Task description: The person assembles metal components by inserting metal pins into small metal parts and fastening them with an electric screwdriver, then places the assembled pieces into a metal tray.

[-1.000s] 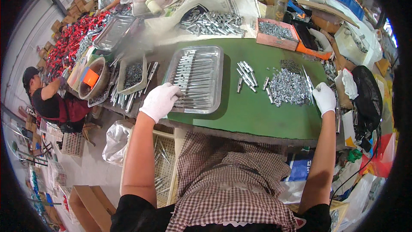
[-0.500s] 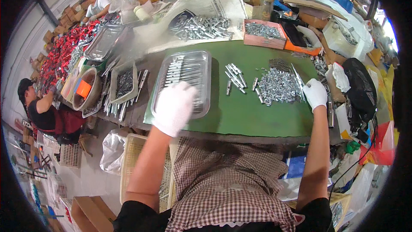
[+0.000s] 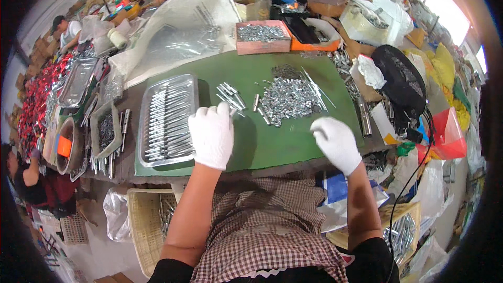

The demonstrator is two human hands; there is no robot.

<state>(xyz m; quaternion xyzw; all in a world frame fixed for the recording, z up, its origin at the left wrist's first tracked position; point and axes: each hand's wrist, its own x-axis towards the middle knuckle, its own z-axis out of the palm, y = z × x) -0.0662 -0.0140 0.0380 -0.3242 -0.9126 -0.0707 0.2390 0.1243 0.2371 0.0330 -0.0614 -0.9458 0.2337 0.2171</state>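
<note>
My left hand (image 3: 212, 135), in a white knit glove, is over the green mat (image 3: 272, 154) between the clear plastic tray and a small group of metal tubes (image 3: 230, 97). Its fingers are bent and slightly apart, and I see nothing held in them. Rows of slim metal rods (image 3: 170, 120) fill the tray (image 3: 196, 86). My right hand (image 3: 336, 144), gloved too, hovers at the mat's near right, its fingers drawn together; whatever they may hold is too faint to make out. Beyond it lie a heap of small metal pieces (image 3: 288, 99) and some thin rods (image 3: 317, 89).
A pink box (image 3: 262, 47) of small parts and an orange bin (image 3: 314, 44) stand at the back. Tubs of metal parts (image 3: 106, 128) line the left side. A black mesh bag (image 3: 401, 81) sits at right. Other people work at the far left and back.
My view has swung right. My left hand has left the tray and come right, beside the tubes. The right hand has drawn back from the thin rods toward the mat's near edge.
</note>
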